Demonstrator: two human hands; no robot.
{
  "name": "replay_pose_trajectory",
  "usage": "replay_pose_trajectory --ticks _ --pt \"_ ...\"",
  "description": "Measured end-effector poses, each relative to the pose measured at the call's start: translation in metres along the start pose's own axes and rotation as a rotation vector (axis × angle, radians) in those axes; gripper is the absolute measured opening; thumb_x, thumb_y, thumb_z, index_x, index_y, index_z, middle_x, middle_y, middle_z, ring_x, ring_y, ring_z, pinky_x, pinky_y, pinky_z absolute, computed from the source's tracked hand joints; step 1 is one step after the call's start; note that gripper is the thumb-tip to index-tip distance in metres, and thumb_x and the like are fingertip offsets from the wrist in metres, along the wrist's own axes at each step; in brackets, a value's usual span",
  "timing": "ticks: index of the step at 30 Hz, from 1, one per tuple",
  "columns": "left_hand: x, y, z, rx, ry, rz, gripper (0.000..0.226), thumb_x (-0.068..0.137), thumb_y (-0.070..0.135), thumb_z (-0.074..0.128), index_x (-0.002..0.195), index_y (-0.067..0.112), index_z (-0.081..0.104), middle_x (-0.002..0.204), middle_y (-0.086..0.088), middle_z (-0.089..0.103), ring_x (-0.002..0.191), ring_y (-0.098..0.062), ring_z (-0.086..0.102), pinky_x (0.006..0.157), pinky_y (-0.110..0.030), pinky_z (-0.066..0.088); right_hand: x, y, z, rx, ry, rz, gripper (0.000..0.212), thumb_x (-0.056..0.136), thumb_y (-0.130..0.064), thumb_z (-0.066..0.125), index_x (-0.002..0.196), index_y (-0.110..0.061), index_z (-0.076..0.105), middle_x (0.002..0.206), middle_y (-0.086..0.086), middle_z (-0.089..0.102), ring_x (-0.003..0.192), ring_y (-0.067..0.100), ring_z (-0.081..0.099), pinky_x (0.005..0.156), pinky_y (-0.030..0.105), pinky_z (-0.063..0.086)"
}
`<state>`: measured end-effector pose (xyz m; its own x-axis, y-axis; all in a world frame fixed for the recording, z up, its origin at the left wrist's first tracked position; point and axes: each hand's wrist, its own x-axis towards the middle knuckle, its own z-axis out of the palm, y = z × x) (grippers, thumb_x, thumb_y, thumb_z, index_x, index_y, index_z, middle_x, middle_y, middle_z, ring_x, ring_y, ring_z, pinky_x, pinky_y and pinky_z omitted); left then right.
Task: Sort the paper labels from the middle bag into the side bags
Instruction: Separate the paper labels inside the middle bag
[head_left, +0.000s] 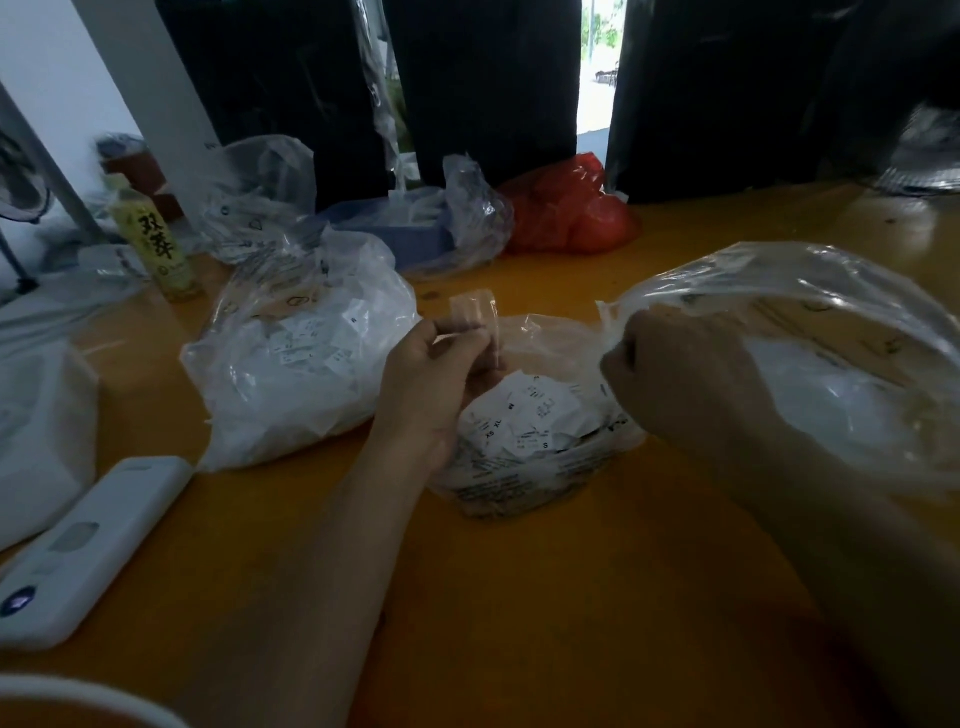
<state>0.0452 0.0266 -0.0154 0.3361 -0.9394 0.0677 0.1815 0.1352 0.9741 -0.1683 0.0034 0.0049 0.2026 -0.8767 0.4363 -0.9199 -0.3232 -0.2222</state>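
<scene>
Head view: sorting labels, mid bag to side bags, on desk (519, 597).
L hand (431, 384) pinches a small label (475, 322) above middle bag (524, 431); R hand (675, 379), fingers curled, grips right bag (831, 332) rim. Left bag (301, 353) slumps, so a drop could miss. Label print too blurred to read.

Orange table (519, 597). Front left on it: white flat device (93, 545), small lit spot at its near end. Far left: yellow-green drink bottle (158, 244) upright, black characters on label. Behind it, a clear plastic bag (260, 192) of printed items. Back centre: blue tray (410, 228) part-wrapped in clear plastic; red plastic bag (566, 208) just right of it. Dark curtains (488, 78) behind the table. White rim (93, 696) bottom-left corner, can't tell what.
</scene>
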Motion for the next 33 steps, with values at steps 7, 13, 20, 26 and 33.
replay_pose_trajectory --ticks 7,13,20,26,33 --pt "0.0 0.0 -0.001 -0.056 -0.09 -0.04 0.025 0.092 0.016 0.076 0.069 0.027 0.076 0.078 0.006 0.072 0.077 -0.006 0.07 0.076 -0.024 0.058 -0.009 -0.029 0.024 0.112 0.001 -0.436 0.035 0.095 -0.051 0.049 0.099 -0.02 0.065 0.094 0.0 0.063 0.081 0.012 0.052 0.072 0.03 0.048" --pt "-0.001 -0.001 -0.001 -0.273 -0.099 -0.04 0.02 0.093 -0.011 0.064 0.089 0.008 0.063 0.084 -0.008 0.077 0.085 -0.018 0.076 0.078 -0.027 0.061 -0.003 -0.024 0.047 0.011 -0.192 -0.196 0.041 0.091 -0.059 0.061 0.114 -0.026 0.066 0.11 -0.002 0.061 0.1 0.017 0.054 0.086 0.033 0.044" --pt "-0.002 0.003 0.004 -0.24 -0.071 -0.065 0.009 0.094 0.008 0.07 0.086 0.013 0.073 0.085 -0.005 0.074 0.079 -0.014 0.071 0.067 -0.025 0.058 0.001 -0.011 0.042 0.413 -0.056 0.021 0.013 0.097 -0.035 0.063 0.086 -0.033 0.055 0.085 -0.016 0.062 0.075 0.0 0.057 0.065 0.02 0.046" --pt "-0.002 0.001 0.004 -0.252 -0.188 -0.034 0.017 0.094 -0.004 0.063 0.08 0.005 0.063 0.086 -0.009 0.073 0.092 -0.02 0.073 0.082 -0.03 0.061 0.007 -0.002 0.033 0.813 0.01 0.174 0.006 0.097 -0.026 0.064 0.099 -0.02 0.063 0.078 -0.008 0.072 0.062 -0.001 0.067 0.047 0.007 0.042" --pt "-0.007 0.001 0.004 -0.158 -0.207 -0.083 0.021 0.098 0.011 0.068 0.085 0.024 0.078 0.099 -0.003 0.079 0.088 -0.014 0.075 0.065 -0.026 0.058 0.007 0.001 0.033 0.825 0.064 0.127 0.009 0.099 -0.023 0.06 0.105 -0.025 0.068 0.09 -0.01 0.069 0.072 0.006 0.065 0.055 0.015 0.052"
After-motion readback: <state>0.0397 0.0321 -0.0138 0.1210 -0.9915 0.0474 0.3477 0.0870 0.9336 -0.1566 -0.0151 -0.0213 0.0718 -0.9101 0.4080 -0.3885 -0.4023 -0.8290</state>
